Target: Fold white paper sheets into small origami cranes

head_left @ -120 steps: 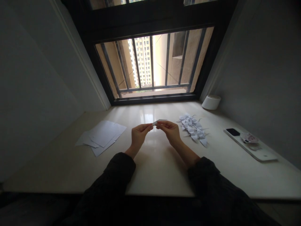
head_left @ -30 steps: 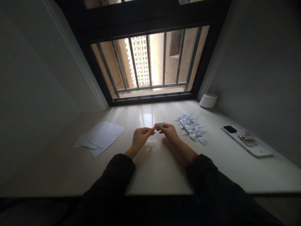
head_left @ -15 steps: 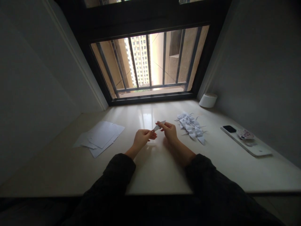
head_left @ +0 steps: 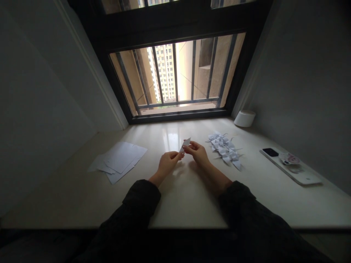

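Two grips, left hand (head_left: 167, 164), right hand (head_left: 197, 153), both pinching folded paper (head_left: 186, 144), paper pile (head_left: 225, 151) right, loose sheets (head_left: 117, 160) left

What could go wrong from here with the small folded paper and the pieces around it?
The small folded paper is pinched only at its lower end between the left hand and right hand, so it could slip or crease unevenly. The pile of folded paper pieces lies close to the right hand and might get brushed. The loose paper sheets lie unweighted on the polished sill and could slide.
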Available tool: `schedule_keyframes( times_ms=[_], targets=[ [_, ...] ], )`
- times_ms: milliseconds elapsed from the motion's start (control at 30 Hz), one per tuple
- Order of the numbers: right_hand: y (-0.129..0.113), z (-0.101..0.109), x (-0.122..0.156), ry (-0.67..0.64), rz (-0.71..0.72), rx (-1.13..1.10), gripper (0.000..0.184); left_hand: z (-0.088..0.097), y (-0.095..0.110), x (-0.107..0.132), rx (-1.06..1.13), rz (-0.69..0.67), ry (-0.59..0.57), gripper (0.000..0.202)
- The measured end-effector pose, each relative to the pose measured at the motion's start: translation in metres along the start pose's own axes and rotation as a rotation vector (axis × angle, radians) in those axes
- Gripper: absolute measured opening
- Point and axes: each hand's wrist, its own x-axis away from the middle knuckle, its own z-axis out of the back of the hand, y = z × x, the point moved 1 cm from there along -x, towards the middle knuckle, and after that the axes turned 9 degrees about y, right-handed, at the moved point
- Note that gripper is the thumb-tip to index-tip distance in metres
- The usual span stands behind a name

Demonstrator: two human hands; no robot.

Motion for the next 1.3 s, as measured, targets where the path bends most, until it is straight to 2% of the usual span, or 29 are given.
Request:
schedule_keyframes(
  times_ms=[67,133,233,300,400,500,567,700,867,967,1100,1200,1300],
  targets=[
    [-0.003,0.003,-0.001,-0.002,0.064,0.07,0.051,0.003,0.001,0.0,-0.053,-0.053,0.064,0.032],
    [-0.009,0.006,-0.001,-0.033,0.173,0.241,0.047,0.005,0.002,-0.001,-0.044,-0.094,0.129,0.029],
    [-0.019,0.008,0.004,-0.222,0.32,0.495,0.043,0.006,0.002,-0.005,0.015,-0.113,0.162,0.028],
    [-0.023,0.008,0.007,-0.292,0.368,0.549,0.042,0.006,0.001,-0.007,0.039,-0.099,0.154,0.028],
    [-0.023,0.006,0.01,-0.286,0.401,0.494,0.039,0.006,0.001,-0.009,0.129,-0.009,0.147,0.032],
    [-0.018,0.005,0.007,-0.189,0.361,0.416,0.034,0.006,0.0,-0.01,0.278,0.102,0.167,0.035],
    [-0.012,0.005,0.004,-0.113,0.272,0.384,0.031,0.005,-0.002,-0.01,0.337,0.133,0.158,0.035],
    [-0.006,0.004,0.0,-0.099,0.075,0.241,0.033,0.003,-0.006,-0.011,0.327,0.081,0.102,0.038],
    [-0.006,0.0,0.003,-0.106,0.047,0.193,0.033,0.002,-0.01,-0.012,0.25,0.001,0.092,0.033],
    [-0.006,0.0,0.005,-0.097,0.14,0.282,0.029,0.001,-0.011,-0.012,0.236,-0.024,0.114,0.032],
    [-0.011,0.0,0.009,-0.068,0.383,0.439,0.02,0.0,-0.011,-0.011,0.223,-0.05,0.12,0.032],
    [-0.016,-0.001,0.014,-0.027,0.542,0.545,0.016,-0.001,-0.01,-0.011,0.235,-0.033,0.115,0.031],
    [-0.02,-0.002,0.019,-0.004,0.644,0.654,0.015,-0.002,-0.008,-0.01,0.266,-0.009,0.105,0.03]
  ],
)
